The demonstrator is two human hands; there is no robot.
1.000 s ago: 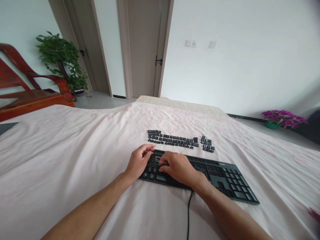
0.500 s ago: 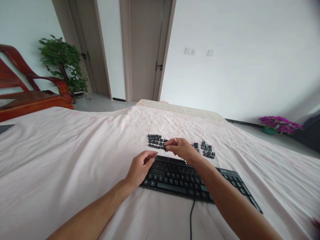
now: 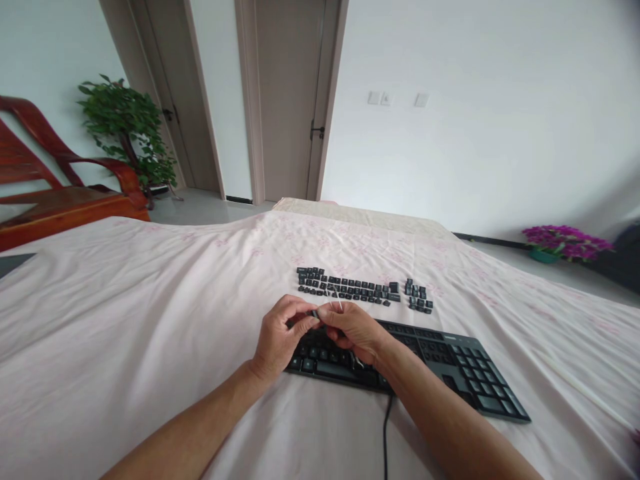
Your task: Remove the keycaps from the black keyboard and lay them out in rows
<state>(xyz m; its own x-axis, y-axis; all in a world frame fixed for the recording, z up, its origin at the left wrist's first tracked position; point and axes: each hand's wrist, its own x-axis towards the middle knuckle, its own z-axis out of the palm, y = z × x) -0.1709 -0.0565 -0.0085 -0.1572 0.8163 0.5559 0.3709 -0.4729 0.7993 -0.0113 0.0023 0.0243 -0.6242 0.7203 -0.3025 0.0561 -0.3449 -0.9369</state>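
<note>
Above the back left part of a black keyboard (image 3: 345, 370), my two hands meet. A small black keycap (image 3: 315, 313) shows between their fingertips. My left hand (image 3: 284, 333) is closed, its thumb and forefinger pinching the keycap from the left. My right hand (image 3: 350, 328) is closed too, its thumb and forefinger at the keycap's right side. Thin metal wires, apparently of a wire keycap puller (image 3: 341, 305), stick up from the right hand, and its lower end is mostly hidden by the fingers. Behind the keyboard lie loose keycaps (image 3: 357, 284) in rows.
A smaller group of loose keycaps (image 3: 419, 295) lies to the right of the rows. The keyboard cable (image 3: 385, 433) runs towards me over the pale, wrinkled cloth (image 3: 175, 333). Beyond are a wooden chair (image 3: 100, 193), a leafy plant (image 3: 123, 127) and purple flowers (image 3: 567, 241).
My right hand has come back from the rows of loose keycaps to my left hand over the keyboard. The keycap is now between both hands' fingertips.
</note>
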